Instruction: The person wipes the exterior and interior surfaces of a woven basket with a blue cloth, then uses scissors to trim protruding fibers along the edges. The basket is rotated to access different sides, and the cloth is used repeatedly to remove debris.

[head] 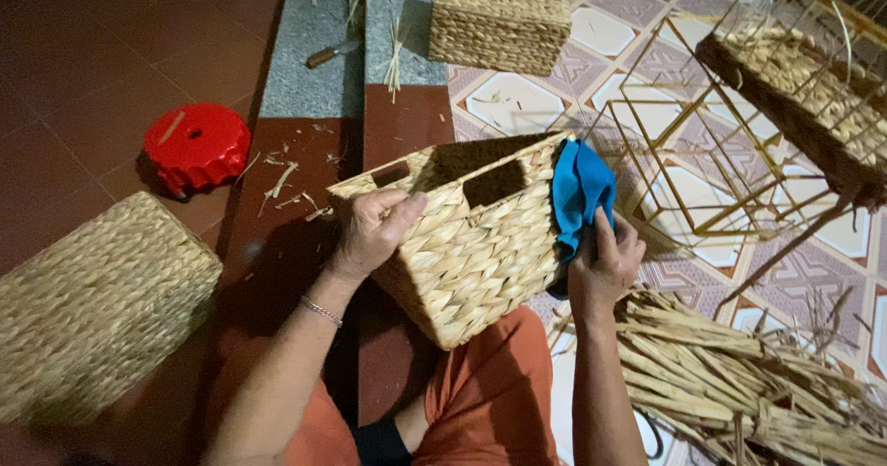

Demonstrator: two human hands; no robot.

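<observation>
Basket [471,244], woven, tilted on lap: left hand [374,230] fingers curled over rim; right hand [605,263] pinching blue cloth [580,189] against side. Best steadied firmly, wiped along weave.

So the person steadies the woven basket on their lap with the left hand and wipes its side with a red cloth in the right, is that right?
Not quite: the cloth is blue, not red, as the head view shows. The rest holds: the left hand steadies the woven basket on the lap, and the right hand presses the cloth to its side.
</observation>
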